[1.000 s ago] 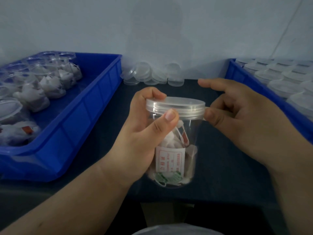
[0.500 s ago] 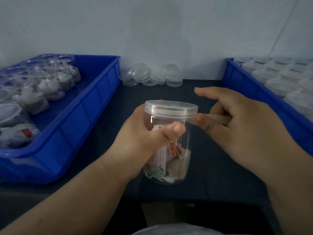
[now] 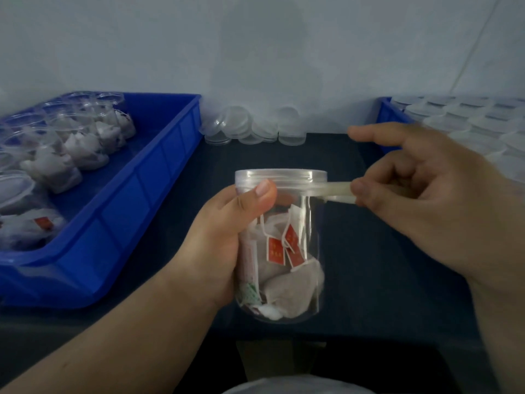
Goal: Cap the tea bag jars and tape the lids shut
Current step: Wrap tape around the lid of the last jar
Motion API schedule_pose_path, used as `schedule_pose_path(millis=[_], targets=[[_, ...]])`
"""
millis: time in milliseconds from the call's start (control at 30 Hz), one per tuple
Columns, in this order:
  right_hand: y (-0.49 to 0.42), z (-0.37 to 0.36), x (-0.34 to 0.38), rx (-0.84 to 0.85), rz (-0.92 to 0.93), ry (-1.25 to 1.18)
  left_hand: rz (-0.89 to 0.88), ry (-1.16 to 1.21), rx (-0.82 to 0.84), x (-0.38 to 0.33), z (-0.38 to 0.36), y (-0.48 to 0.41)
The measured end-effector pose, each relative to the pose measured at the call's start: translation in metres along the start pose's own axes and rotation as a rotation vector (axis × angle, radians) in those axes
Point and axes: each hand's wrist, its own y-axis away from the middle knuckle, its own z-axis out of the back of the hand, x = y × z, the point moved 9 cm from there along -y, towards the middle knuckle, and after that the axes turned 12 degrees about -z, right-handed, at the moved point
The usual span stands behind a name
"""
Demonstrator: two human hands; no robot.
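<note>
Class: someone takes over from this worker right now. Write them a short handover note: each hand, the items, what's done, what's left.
Left hand grips the clear plastic jar of tea bags, thumb by its clear screw lid.
Right hand pinches a pale tape strip stretched from the lid's lower edge.
Done: lid on, taping begun.
Left: finish wrapping the tape; then the open jars in the left blue plastic bin, using spare clear lids by the wall.
Capped jars sit in the right blue bin.

A pale bluish wall [image 3: 255,38] is filling the view toward twelve o'clock; a dark tabletop [image 3: 369,280] is lying below it toward six; dim light is falling evenly.
</note>
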Motion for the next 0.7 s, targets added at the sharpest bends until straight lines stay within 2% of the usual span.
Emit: schedule_pose_path(millis=[133, 333, 467, 633, 700], targets=[[-0.002, -0.004, 0.0, -0.02, -0.028, 0.037, -0.082, 0.075, 0.137, -0.009, -0.016, 0.003], [-0.002, -0.011, 0.003, -0.066, -0.056, 0.162, -0.071, 0.094, 0.155, -0.007, -0.018, 0.002], [0.001, -0.008, 0.004, -0.101, -0.063, 0.227, -0.067, -0.005, 0.14, -0.005, -0.004, 0.0], [0.004, -0.007, 0.008, -0.14, -0.05, 0.318, -0.166, -0.151, 0.086, -0.009, 0.001, 0.0], [0.006, -0.01, 0.012, -0.152, -0.034, 0.393, -0.219, -0.214, 0.158, -0.013, -0.016, 0.001]])
